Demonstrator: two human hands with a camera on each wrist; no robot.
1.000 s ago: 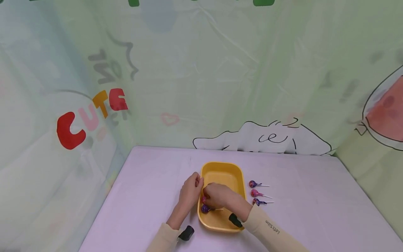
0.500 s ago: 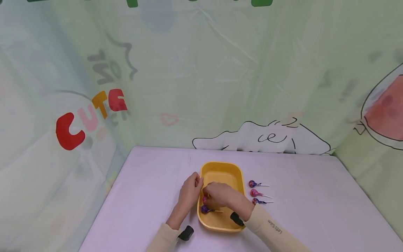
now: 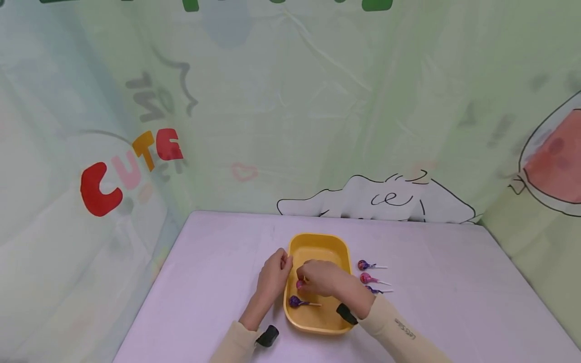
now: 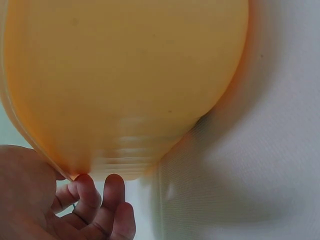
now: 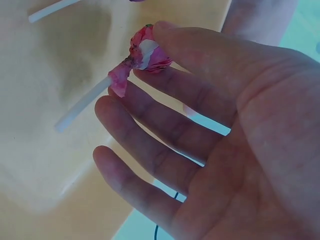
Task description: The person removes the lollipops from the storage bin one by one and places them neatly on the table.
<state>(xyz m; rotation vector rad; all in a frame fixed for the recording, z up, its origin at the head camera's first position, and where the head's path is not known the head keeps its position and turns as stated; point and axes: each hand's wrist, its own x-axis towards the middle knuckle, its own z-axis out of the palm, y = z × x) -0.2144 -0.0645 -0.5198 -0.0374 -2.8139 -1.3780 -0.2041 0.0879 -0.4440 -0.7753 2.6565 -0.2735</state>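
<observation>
In the head view my right hand (image 3: 322, 277) is over the yellow tray (image 3: 313, 328), pinching a pink-wrapped lollipop (image 3: 300, 285). The right wrist view shows that lollipop (image 5: 145, 52) by its round head, between thumb and fingertips, its white stick pointing away. A purple-wrapped lollipop (image 3: 295, 302) lies in the tray nearer the person, stick to the right. My left hand (image 3: 275, 269) holds the tray's left rim. In the left wrist view the fingers of the left hand (image 4: 92, 210) are curled at the edge of the tray (image 4: 130, 75); the thumb is mostly hidden.
On the lilac table (image 3: 218, 267), right of the tray, three lollipops lie in a column: a purple one (image 3: 363, 264) farthest, a pink one (image 3: 366, 278) in the middle, and a dark purple one (image 3: 374, 290) partly behind the right forearm. A printed curtain (image 3: 272, 126) borders the table.
My right hand has shifted slightly right and away from the tray's left wall with the pink lollipop, uncovering more of the purple one. The left hand stays at the rim.
</observation>
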